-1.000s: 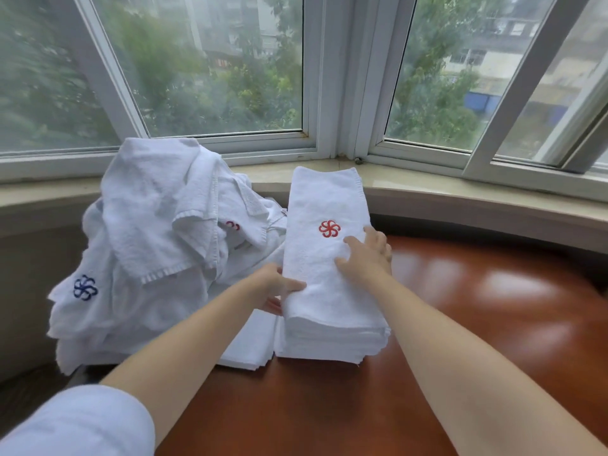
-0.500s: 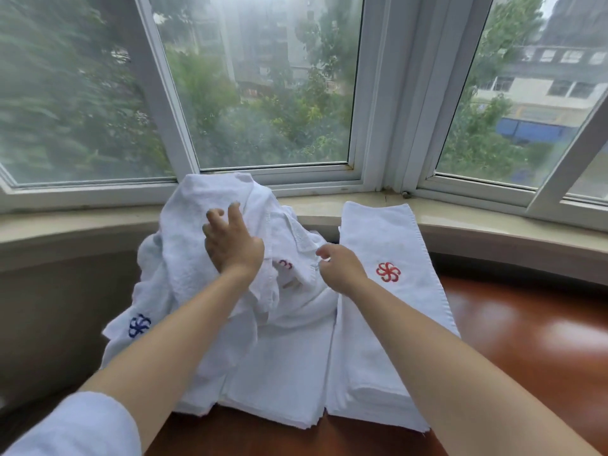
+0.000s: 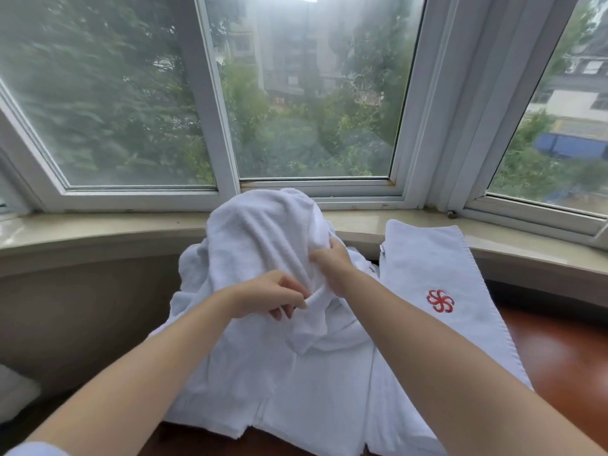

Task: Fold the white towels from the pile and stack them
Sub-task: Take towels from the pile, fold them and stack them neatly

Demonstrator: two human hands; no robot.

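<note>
A heap of loose white towels [image 3: 230, 357] lies on the brown table, reaching up to the window sill. Both hands hold the top crumpled towel [image 3: 260, 235] of that heap. My left hand [image 3: 273, 296] pinches a fold of it low in the middle. My right hand [image 3: 329, 261] grips the cloth a little higher and to the right. To the right lies the stack of folded white towels [image 3: 427, 258], with a red flower emblem [image 3: 440, 301] on its top one.
A stone window sill [image 3: 98, 228] runs behind the towels under a white-framed bay window [image 3: 227, 159]. The glossy brown table [image 3: 566, 363] shows at the right. Something white [image 3: 13, 393] sits low at the left edge.
Both hands have left the folded stack and taken hold of the top towel of the heap, my left hand dropping lower, my right moving up into the cloth. The view has swung left.
</note>
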